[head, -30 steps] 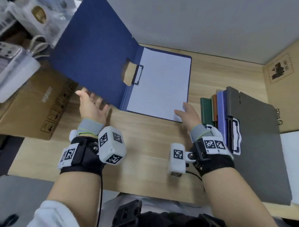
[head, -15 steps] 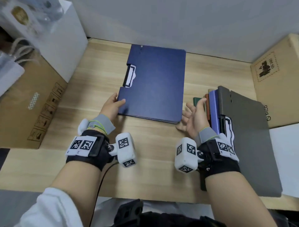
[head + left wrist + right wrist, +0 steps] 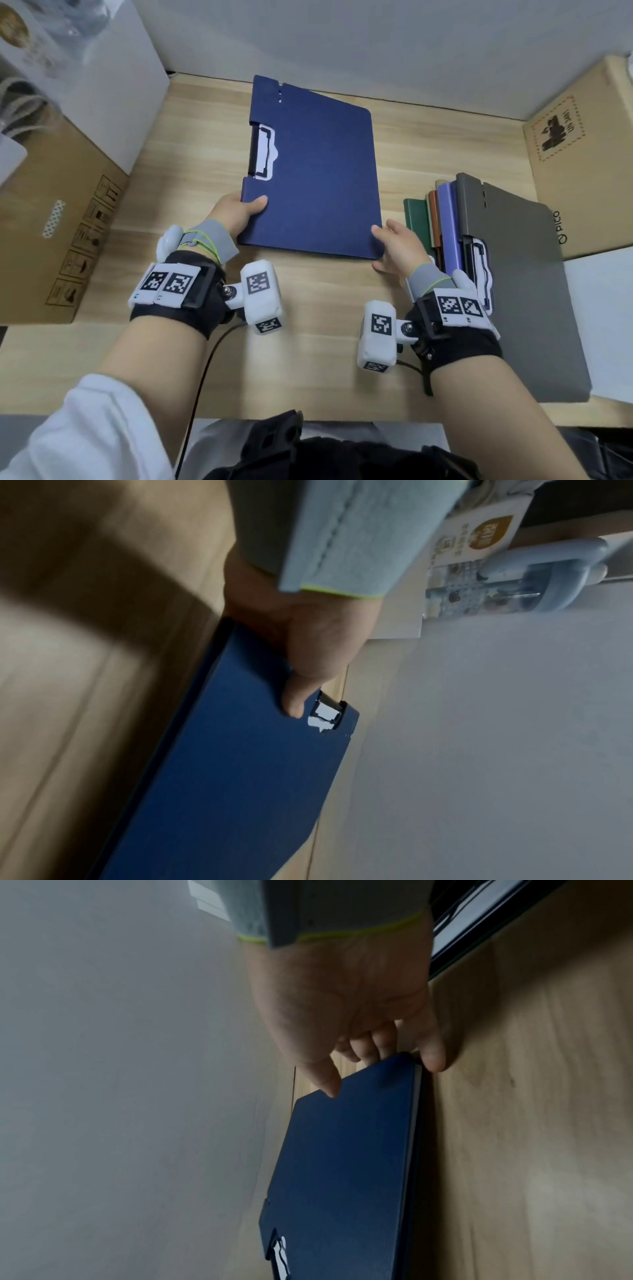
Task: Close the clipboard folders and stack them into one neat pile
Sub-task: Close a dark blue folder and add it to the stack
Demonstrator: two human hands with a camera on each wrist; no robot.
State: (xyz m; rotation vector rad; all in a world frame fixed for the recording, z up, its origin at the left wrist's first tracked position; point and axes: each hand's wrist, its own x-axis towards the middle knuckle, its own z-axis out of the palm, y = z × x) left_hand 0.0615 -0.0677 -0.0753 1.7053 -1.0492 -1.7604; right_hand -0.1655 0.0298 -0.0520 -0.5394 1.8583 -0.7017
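A closed navy blue clipboard folder (image 3: 315,178) lies lengthwise at the middle of the wooden table (image 3: 191,192), its clip (image 3: 262,152) showing through a notch on the left side. My left hand (image 3: 236,212) grips its near left corner, thumb on the cover (image 3: 240,777). My right hand (image 3: 394,246) pinches the near right corner, thumb on top and fingers at the edge (image 3: 346,1150). To the right sits a pile of closed folders with a grey one (image 3: 513,274) on top, and purple (image 3: 448,219), orange and green (image 3: 416,219) edges stick out on its left.
Cardboard boxes stand at the left (image 3: 51,240) and the back right (image 3: 582,154). A white box (image 3: 113,85) is at the back left, against the wall. A white sheet (image 3: 603,325) lies right of the pile. The table's front edge is close to my body.
The blue folder's cover, open a second ago, has come down shut. Both hands have since taken hold of its near corners, and the folder has turned slightly.
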